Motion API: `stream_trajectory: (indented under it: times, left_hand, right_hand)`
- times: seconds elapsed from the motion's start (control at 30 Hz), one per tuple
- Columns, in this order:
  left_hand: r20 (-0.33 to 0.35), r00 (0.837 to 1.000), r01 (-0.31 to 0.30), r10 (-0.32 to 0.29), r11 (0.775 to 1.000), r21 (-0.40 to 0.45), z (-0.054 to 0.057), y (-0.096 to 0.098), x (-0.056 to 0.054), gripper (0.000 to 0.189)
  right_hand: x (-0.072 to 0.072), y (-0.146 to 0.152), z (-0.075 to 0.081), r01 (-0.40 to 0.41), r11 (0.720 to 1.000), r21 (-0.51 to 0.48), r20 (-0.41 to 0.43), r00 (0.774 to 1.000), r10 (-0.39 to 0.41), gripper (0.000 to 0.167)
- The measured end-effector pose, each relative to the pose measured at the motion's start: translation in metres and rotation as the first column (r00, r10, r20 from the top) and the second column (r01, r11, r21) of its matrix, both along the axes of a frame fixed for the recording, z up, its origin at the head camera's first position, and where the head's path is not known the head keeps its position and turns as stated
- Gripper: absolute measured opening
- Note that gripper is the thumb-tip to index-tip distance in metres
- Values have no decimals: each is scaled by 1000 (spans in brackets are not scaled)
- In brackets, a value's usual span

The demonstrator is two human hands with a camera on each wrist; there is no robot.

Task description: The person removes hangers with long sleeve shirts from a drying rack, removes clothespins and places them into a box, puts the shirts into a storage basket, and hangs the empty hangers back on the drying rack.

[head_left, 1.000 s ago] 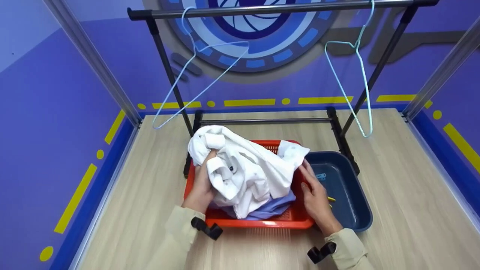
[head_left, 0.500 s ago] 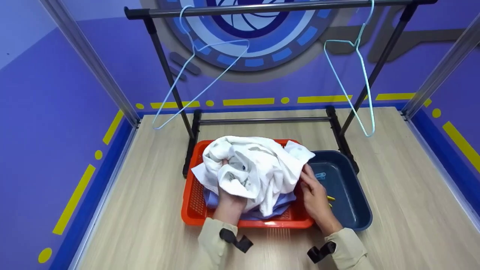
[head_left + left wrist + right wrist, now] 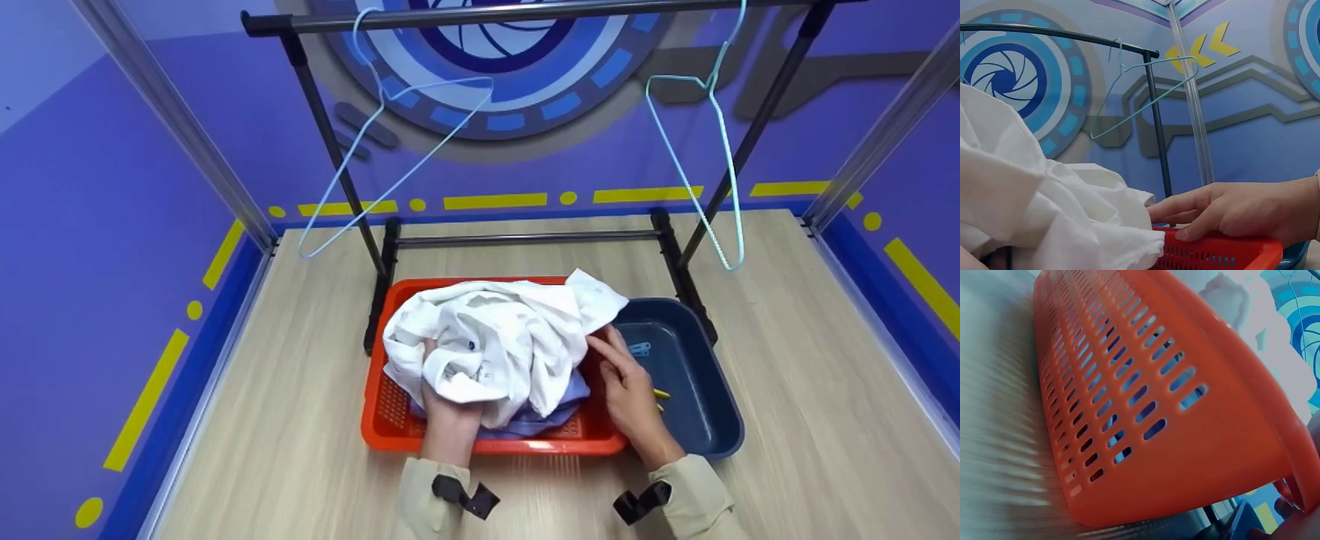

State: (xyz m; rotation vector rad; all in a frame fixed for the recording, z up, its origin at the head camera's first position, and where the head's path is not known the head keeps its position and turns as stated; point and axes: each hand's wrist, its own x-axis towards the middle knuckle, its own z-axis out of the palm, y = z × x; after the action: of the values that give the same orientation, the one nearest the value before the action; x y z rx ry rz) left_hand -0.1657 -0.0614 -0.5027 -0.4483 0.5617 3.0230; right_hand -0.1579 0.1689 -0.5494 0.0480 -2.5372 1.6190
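A crumpled white shirt lies bunched over an orange-red plastic basket, with blue-violet cloth under it. My left hand holds the shirt from the near side; folds hide most of its fingers. In the left wrist view the white fabric fills the lower left. At the basket's right rim rests my right hand, its fingers fairly straight and pointing toward the shirt's edge, thumb lower down. The right wrist view shows the basket's slotted wall and only a little of that hand at the corner.
A dark blue tray stands right of the basket, holding a blue clip and yellow clips. Behind is a black clothes rack with a left hanger and a right hanger. Purple walls enclose the wooden tabletop.
My left hand has moved right and down over the basket, drawing the shirt with it, then slightly back left. The shirt sits lower and more bunched. My right hand stays at the rim.
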Motion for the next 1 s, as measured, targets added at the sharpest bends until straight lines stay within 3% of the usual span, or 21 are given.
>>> stream_trajectory:
  times: [0.07, 0.23, 0.33, 0.43, 0.57, 0.67, 0.77, 0.83, 1.0]
  left_hand:
    - [4, 1000, 0, 0, 1000, -19, -2, -3, 3, 46]
    - [28, 999, -35, 41, 982, -185, -5, -5, 20, 62]
    - [27, 997, -61, 74, 944, -324, -3, -9, 35, 61]
    - [2, 996, -81, 90, 905, -418, 6, -14, 51, 55]
    - [-29, 997, -73, 67, 865, -497, 24, -20, 68, 54]
    - [-29, 999, -49, 40, 809, -586, 35, -25, 76, 54]
    - [-20, 999, -36, 31, 701, -712, 39, -31, 76, 58]
    - [-29, 999, -35, 20, 595, -803, 39, -36, 71, 63]
    - [-67, 997, -53, -45, 247, -968, 39, -55, 48, 62]
  right_hand:
    - [0, 0, 1, 5, 1000, 8, 18, 1000, -5, 44]
    - [1, 0, 1, 12, 1000, 8, 47, 999, -12, 44]
    - [1, -1, 1, 11, 1000, 3, 57, 998, -12, 43]
    - [1, 0, 1, 10, 1000, -2, 62, 998, -10, 43]
    - [0, 2, 3, 31, 999, -13, 81, 996, -29, 43]
    - [0, 5, 5, 57, 997, -47, 105, 993, -52, 44]
    - [-1, 8, 10, 72, 988, -135, 114, 992, -57, 51]
    - [-3, 11, 14, 75, 978, -192, 118, 992, -53, 59]
    - [-14, 16, 26, 47, 966, -255, 156, 988, -7, 72]
